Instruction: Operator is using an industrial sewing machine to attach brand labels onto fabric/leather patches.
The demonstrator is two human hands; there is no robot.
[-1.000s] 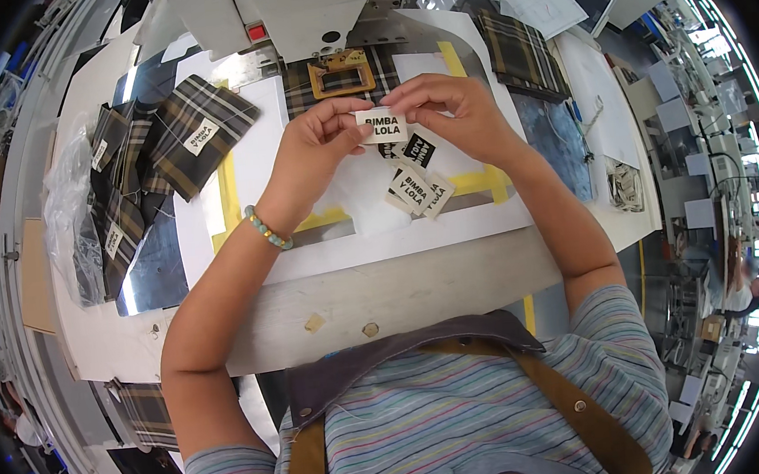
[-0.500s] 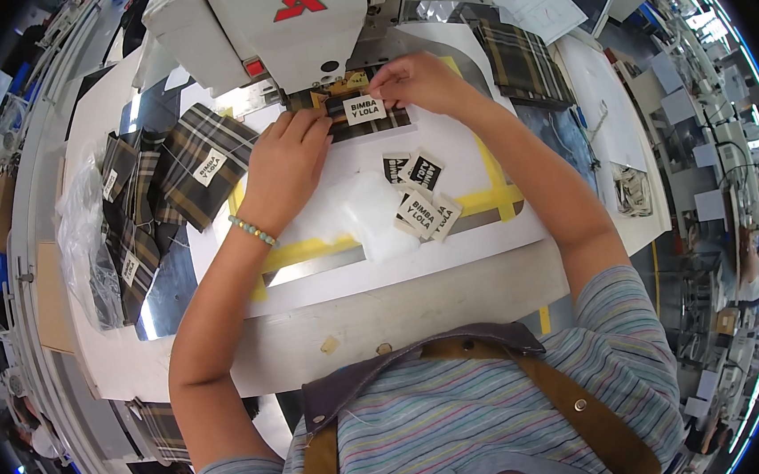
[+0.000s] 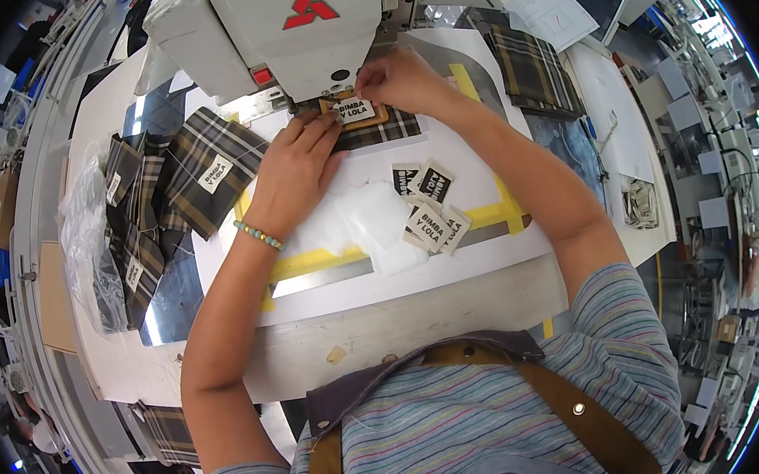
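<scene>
A white label with dark lettering lies on a dark plaid fabric piece under the sewing machine head. Around the label sits a tan rectangular frame. My left hand rests flat on the fabric, fingers stretched out, their tips by the label's left edge. At the label's upper edge, my right hand has thumb and forefinger pinched together. Whatever is between those fingertips is too small to make out. Nearer to me lie several loose labels, white and black, partly overlapping.
On the left lie plaid pieces with labels on them beside a clear plastic bag. A folded plaid stack and a paper sheet are at the far right. Yellow tape edges the white work surface, with a white translucent sheet on it.
The label now sits inside the tan frame, which earlier showed behind it. My right fingertips have moved slightly left along its upper edge. My left hand stays on the fabric.
</scene>
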